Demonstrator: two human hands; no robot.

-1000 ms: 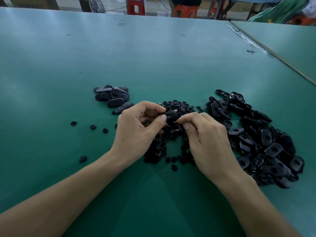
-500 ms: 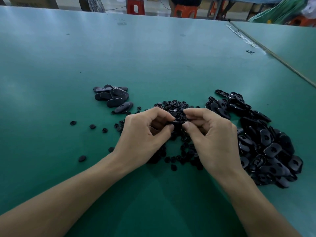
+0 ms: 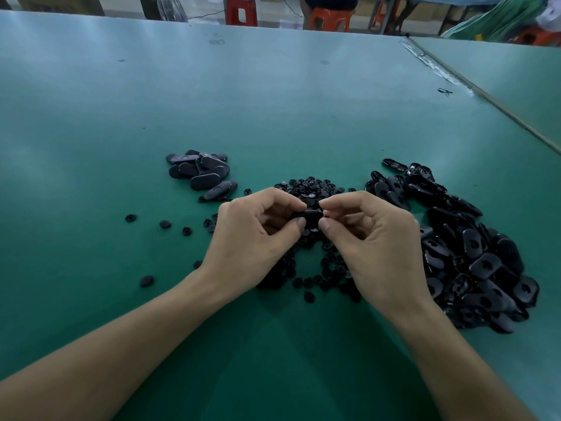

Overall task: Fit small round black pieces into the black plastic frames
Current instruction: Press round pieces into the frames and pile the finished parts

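A green table (image 3: 273, 101) stretched away to red and orange stools (image 3: 241, 10) past its far edge. Above its near middle the left hand (image 3: 252, 238) and right hand (image 3: 373, 241) met, each pinching 1 end of a single black frame (image 3: 311, 214) between thumb and forefinger. Whether a round piece sat in it could not be told. Under and just beyond the hands lay a heap of small round pieces (image 3: 309, 185). A large pile of frames (image 3: 473, 253) spread to the right, a small cluster of frames (image 3: 203, 174) lay to the left, and stray round pieces (image 3: 165, 224) dotted the table nearby.
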